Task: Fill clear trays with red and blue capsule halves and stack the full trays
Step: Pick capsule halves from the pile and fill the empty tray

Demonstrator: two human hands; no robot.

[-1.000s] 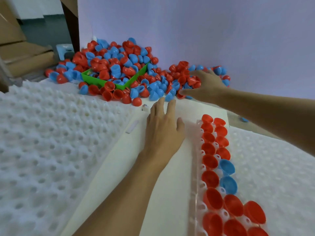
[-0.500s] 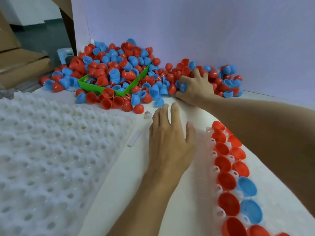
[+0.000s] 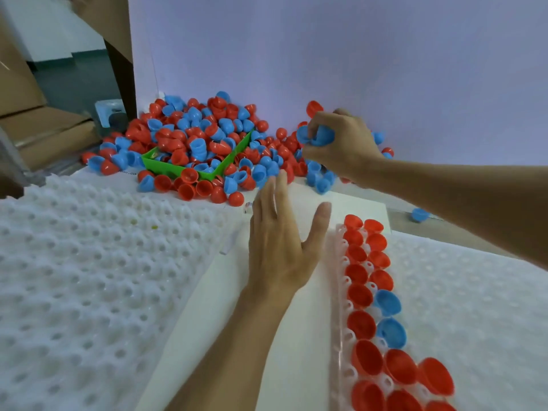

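Observation:
A big pile of red and blue capsule halves [image 3: 207, 137] lies against the back wall, spilling over a green bin [image 3: 166, 167]. My right hand [image 3: 341, 143] is raised above the pile's right end and grips blue capsule halves [image 3: 318, 134] in its curled fingers. My left hand [image 3: 281, 244] lies flat with straight fingers on the white board, just left of the clear tray [image 3: 338, 292]. The tray's left columns hold red halves [image 3: 360, 295] and two blue halves [image 3: 388, 302].
A stack of empty clear trays [image 3: 74, 277] fills the left side. More white dimpled tray surface [image 3: 474, 307] spreads to the right. One stray blue half [image 3: 419, 214] lies beyond the board's right edge. Cardboard boxes [image 3: 35, 126] stand at far left.
My right hand has lifted out of the pile with blue halves in its fingers. My left hand stays flat beside the tray.

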